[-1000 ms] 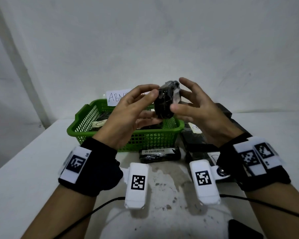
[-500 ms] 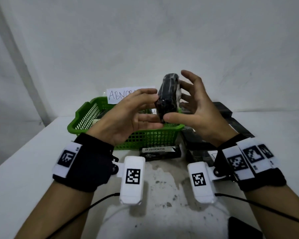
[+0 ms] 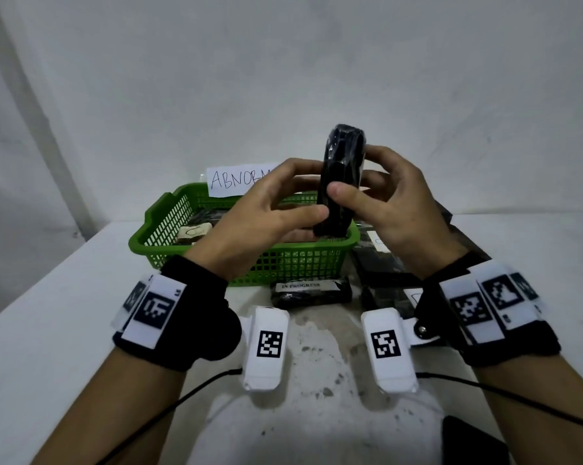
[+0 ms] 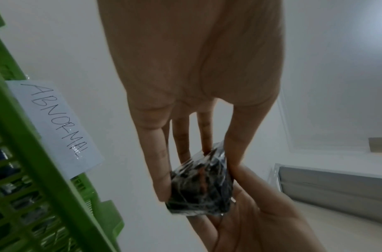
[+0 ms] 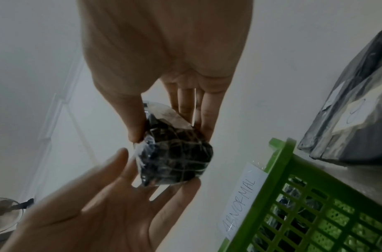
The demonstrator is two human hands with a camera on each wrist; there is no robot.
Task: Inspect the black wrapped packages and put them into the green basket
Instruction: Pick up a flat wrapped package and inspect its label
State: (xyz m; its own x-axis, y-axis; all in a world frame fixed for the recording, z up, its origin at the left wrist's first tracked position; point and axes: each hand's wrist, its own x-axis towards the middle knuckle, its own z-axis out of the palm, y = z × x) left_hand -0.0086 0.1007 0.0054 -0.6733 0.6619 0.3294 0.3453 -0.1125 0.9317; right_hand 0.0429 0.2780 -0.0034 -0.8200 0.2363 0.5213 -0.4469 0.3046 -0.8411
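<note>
One black wrapped package point(image 3: 342, 182) upright between two hands, above one green basket point(image 3: 169, 226).

White bench point(image 3: 48, 330) with stained middle, green basket point(image 3: 169, 226) at back centre, labelled black package point(image 3: 312, 292) just before it, more black packages point(image 3: 380, 266) to its right
</note>
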